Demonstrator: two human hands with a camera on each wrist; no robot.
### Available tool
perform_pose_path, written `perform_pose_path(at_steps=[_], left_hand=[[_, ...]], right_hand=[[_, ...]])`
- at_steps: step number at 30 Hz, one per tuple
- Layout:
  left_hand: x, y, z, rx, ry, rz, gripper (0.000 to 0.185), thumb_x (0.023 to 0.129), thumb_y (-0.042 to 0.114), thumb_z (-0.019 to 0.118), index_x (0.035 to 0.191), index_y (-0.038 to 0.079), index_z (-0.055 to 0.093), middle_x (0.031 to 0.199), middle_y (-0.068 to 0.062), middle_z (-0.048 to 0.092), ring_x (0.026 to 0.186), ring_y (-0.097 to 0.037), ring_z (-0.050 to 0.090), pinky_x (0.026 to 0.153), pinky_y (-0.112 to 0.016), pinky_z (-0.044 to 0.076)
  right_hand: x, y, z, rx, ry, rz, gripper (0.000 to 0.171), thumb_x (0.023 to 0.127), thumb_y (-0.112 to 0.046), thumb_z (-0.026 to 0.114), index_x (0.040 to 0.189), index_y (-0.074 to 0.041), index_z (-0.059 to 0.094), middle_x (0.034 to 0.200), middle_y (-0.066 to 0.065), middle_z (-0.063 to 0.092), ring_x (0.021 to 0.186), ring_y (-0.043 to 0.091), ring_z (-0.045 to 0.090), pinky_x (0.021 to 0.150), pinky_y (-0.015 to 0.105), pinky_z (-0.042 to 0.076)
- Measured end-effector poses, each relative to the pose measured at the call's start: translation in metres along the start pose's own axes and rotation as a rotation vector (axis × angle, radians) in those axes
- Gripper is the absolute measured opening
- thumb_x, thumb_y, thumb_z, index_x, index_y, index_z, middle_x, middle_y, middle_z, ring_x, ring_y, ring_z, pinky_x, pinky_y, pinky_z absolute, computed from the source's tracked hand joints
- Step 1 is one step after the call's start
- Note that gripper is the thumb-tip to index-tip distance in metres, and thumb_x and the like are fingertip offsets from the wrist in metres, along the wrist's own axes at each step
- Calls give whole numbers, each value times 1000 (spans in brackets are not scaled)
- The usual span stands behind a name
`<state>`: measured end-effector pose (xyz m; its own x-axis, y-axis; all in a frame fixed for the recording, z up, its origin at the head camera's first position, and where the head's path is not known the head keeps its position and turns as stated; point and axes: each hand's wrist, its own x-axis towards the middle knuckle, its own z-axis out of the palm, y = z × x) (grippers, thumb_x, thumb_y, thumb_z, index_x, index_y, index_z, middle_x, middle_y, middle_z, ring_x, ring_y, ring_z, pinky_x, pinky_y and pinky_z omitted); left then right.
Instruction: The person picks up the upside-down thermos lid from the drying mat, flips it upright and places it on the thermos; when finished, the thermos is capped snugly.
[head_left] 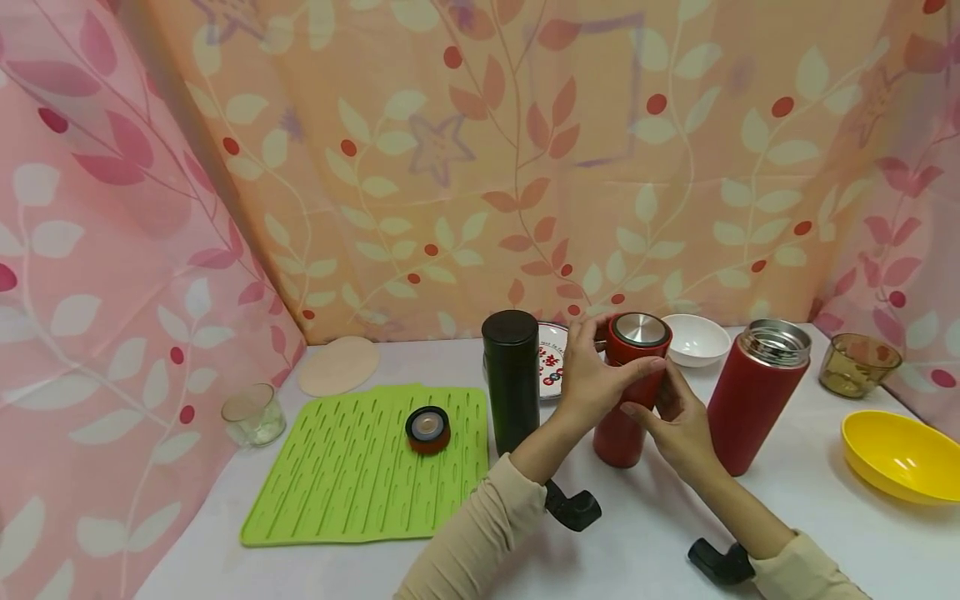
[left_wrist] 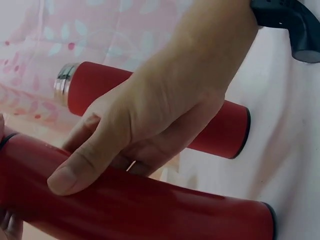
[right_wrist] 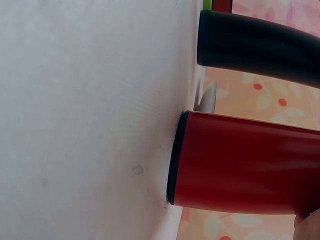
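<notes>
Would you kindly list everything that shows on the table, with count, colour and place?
capped red flask: one, red, centre, held by both hands
open red flask: one, red, right of it
black flask: one, black, left of it
loose lid: one, red-black, on mat
green mat: one, green, front left
white bowl: one, white, behind
yellow bowl: one, right edge
brown glass bowl: one, far right
clear glass: one, left
beige coaster: one, back left
printed plate: one, behind flasks
left hand: grips the lid end
right hand: holds the body

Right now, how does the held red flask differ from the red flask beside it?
The held red flask wears its lid; the free red flask is open, steel rim bare. Left hand and right hand grip the held one; nothing touches the free one. Both stand upright on the white table.
</notes>
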<state>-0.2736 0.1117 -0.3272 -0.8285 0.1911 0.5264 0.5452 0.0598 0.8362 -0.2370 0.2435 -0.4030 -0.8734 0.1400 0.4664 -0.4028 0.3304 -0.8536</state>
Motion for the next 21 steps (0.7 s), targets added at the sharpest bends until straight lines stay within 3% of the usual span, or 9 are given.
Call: perform_pose_path(at_steps=[6, 11, 16, 21], left_hand=[[1, -7, -9, -116, -44, 51, 56, 71, 15, 79, 118, 9, 51, 113, -4, 62, 98, -5, 60, 87, -16, 48], [2, -11, -12, -161, -110, 115, 51, 77, 10, 72, 123, 3, 51, 117, -11, 59, 105, -10, 60, 92, -17, 45], [-1, -10, -11, -181, -134, 60, 53, 81, 12, 70, 128, 5, 47, 122, -5, 54, 111, -7, 53, 98, -19, 41], [0, -4, -5, -119, -93, -28, 60, 74, 22, 77, 123, 16, 45, 119, 9, 51, 106, 1, 46, 94, -20, 43]], right_hand=[[0, 0, 1, 16, -10, -14, 83, 83, -10, 66, 146, -32, 18, 142, 6, 40, 117, -8, 44, 90, 6, 40], [2, 2, 1, 19, -9, -10, 83, 83, -9, 67, 146, -31, 18, 141, 8, 41, 116, -9, 44, 90, 5, 39], [2, 3, 1, 8, -4, -7, 83, 83, -9, 67, 146, -31, 18, 142, 11, 40, 117, -8, 44, 90, 5, 39], [1, 1, 0, -14, -4, -13, 83, 83, -11, 66, 147, -31, 17, 143, 12, 38, 118, -7, 44, 90, 5, 39]])
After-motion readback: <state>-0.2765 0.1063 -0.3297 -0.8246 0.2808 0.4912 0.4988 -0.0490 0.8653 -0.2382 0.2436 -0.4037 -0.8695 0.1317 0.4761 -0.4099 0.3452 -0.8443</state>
